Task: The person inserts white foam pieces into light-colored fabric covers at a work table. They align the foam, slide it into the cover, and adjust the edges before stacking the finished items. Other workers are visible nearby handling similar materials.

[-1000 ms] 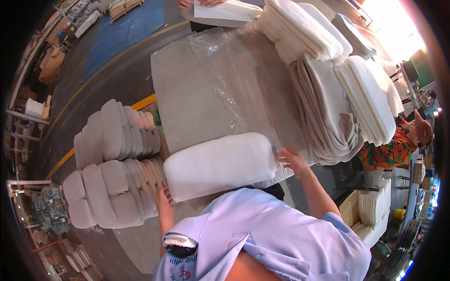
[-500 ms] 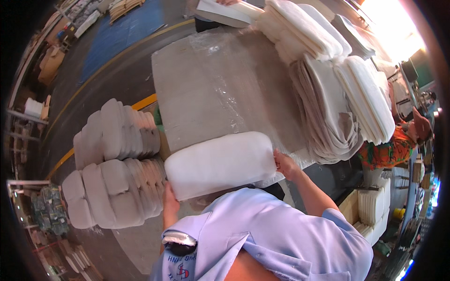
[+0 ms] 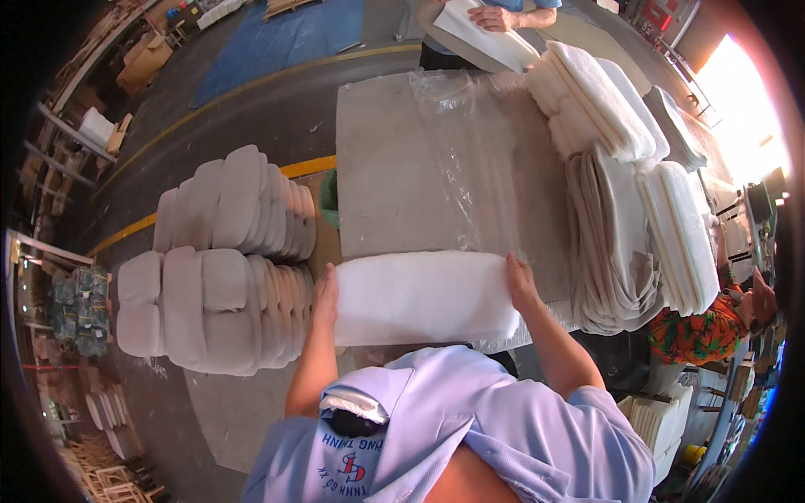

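Note:
A white oblong pad (image 3: 426,298) with softly rounded corners lies along the near edge of the covered table in front of me. At its left end my left hand (image 3: 326,293) grips the short side, with some fingers hidden behind the edge. My right hand (image 3: 520,278) closes on the opposite end near the far corner. Under and beyond the pad, the table (image 3: 394,151) carries a grey-beige cover with a crumpled strip of clear plastic film (image 3: 453,168).
Stacks of pale cushion pads (image 3: 222,310) stand to my left. Folded grey fabric (image 3: 608,243) and white padding (image 3: 599,105) pile up along the table's right side. Across the table a co-worker's hand (image 3: 493,18) holds a white sheet. Another person in an orange patterned shirt (image 3: 700,335) is at right.
The pad, tilted and raised toward me before, now sits level along the table's near edge. Both hands remain at its ends. My view has shifted, and more of the co-worker across the table shows.

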A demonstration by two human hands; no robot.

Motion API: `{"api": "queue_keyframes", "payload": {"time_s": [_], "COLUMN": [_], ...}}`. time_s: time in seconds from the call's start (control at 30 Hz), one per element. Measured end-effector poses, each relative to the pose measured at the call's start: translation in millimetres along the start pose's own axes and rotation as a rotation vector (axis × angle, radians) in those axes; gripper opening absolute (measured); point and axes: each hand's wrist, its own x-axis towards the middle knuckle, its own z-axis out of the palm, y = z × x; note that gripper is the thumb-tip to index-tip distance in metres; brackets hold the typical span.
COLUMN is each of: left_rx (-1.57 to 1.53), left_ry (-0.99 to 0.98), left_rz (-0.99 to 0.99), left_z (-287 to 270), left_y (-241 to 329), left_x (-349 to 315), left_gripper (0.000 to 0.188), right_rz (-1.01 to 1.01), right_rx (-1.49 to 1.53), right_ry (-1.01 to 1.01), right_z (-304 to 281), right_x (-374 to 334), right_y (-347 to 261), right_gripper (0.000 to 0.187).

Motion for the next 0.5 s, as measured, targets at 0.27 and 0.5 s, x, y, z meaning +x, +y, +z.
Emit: {"api": "queue_keyframes", "payload": {"time_s": [0.27,0.5], "left_rx": [-0.291,-0.125], "left_ry": [0.021,-0.079], "left_rz": [0.154,0.217], "left_z": [-9.7,-16.5], "left_y": [40.1,12.3], "left_x": [-97.7,-86.2], "left_gripper": [0.048,0.048], "right_rz": [-0.386,-0.394], "right_rx": [0.296,0.049], "right_ry": [0.110,0.156], "right_z": [-42.0,-34.2], "right_x": [-116.9,-113.1], "right_y": [-44.1,-14.9], "right_gripper": [0.042,0.035]}}
